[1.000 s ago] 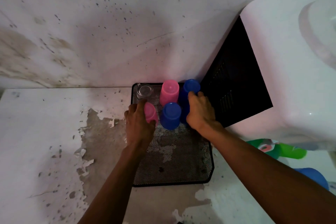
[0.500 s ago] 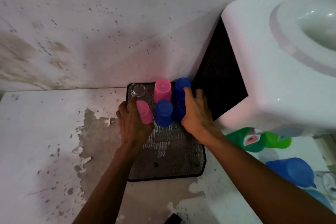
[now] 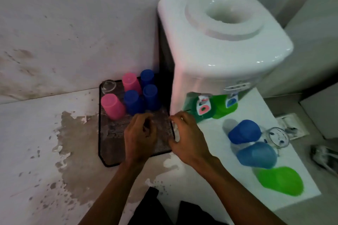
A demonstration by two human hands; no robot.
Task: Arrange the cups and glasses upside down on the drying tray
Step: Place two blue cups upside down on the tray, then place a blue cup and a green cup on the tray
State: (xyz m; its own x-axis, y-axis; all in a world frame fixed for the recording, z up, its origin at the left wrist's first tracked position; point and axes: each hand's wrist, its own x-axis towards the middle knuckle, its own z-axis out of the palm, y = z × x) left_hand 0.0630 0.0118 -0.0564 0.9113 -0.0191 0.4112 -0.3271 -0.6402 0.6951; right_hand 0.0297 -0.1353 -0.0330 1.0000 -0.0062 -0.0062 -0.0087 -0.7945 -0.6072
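Observation:
A black mesh drying tray (image 3: 109, 144) lies on the counter against the wall. On its far half stand, upside down, a clear glass (image 3: 108, 86), two pink cups (image 3: 112, 106) (image 3: 130, 82) and three blue cups (image 3: 132, 102) (image 3: 151, 97) (image 3: 147, 77). My left hand (image 3: 140, 135) hovers over the tray's near half, fingers loosely curled, holding nothing. My right hand (image 3: 186, 133) is at the tray's right edge, fingers apart and empty. To the right lie a dark blue cup (image 3: 244, 131), a light blue cup (image 3: 257, 155), a green cup (image 3: 281, 181) and a clear glass (image 3: 277, 136).
A white water dispenser (image 3: 219, 51) stands right of the tray, with green taps (image 3: 210, 107) over a white shelf (image 3: 219, 179). The counter (image 3: 36, 142) has peeling paint. A stained wall (image 3: 73, 23) is behind.
Both hands have let go of the cups at the tray's far half and drawn back toward me and to the right. The view has swung right, showing the cups on the shelf.

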